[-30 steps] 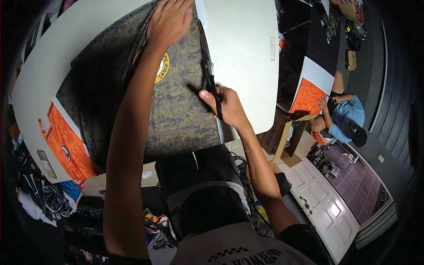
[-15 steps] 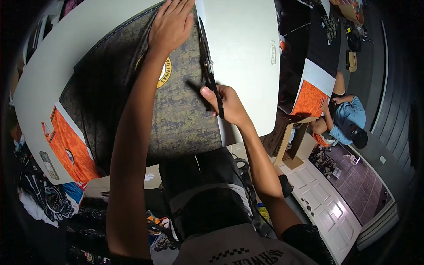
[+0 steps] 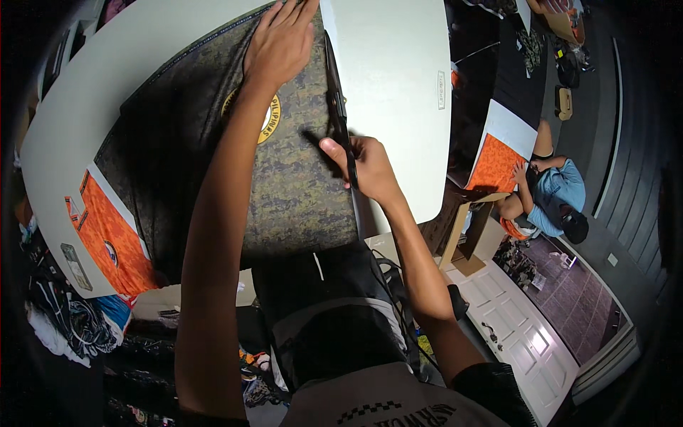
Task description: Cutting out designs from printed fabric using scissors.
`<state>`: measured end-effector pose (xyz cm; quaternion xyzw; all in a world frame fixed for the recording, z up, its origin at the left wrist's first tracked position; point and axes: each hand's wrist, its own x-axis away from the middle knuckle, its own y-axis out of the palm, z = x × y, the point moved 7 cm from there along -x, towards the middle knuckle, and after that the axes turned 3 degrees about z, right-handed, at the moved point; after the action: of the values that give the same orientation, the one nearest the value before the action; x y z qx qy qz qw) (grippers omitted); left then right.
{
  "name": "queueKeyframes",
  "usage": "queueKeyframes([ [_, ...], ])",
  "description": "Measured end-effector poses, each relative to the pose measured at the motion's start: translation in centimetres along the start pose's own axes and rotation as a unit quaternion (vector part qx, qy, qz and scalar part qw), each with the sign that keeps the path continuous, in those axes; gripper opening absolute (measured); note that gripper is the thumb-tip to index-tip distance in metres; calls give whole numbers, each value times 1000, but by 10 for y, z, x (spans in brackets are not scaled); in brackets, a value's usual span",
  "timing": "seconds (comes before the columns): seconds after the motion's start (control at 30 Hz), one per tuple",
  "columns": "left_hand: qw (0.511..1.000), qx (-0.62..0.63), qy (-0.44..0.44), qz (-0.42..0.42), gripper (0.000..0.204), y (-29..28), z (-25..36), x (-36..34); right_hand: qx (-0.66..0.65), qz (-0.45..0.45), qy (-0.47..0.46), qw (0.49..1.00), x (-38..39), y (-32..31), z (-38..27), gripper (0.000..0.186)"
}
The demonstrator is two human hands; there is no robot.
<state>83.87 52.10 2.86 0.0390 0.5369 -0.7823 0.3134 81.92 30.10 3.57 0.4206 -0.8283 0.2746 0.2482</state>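
Observation:
A large piece of dark camouflage fabric (image 3: 306, 192) with a round yellow-and-white emblem (image 3: 270, 121) lies on the white table. My left hand (image 3: 284, 46) rests flat on its far part, fingers stretched out. At the fabric's right edge, my right hand (image 3: 370, 167) holds a pair of long dark scissors (image 3: 339, 96) by the handles, thumb raised on the left side. Their blades point away from me along that edge, seen almost edge-on. A narrow white strip (image 3: 328, 18) shows beside the far end of the blades.
Orange patterned fabric (image 3: 114, 228) lies at the table's left. The white table (image 3: 398, 128) curves round the cloth. On the right, a seated person (image 3: 558, 192) in a light blue shirt touches another orange piece (image 3: 494, 167). An open cardboard box (image 3: 466, 235) stands below it.
The scissors have turned in my right hand, so the blades now look thinner and more upright. My left hand stays pressed on the fabric, and the whole view has shifted slightly.

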Motion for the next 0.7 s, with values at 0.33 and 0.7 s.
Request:
queueKeyframes([
  [0.33, 1000, 18, -7, 12, 52, -4, 1, 1, -39, -28, 35, 998, -5, 5, -7, 48],
  [0.7, 996, 87, -28, 19, 54, -8, -3, 2, 13, 0, 6, 1000, -18, 6, -14, 51],
])
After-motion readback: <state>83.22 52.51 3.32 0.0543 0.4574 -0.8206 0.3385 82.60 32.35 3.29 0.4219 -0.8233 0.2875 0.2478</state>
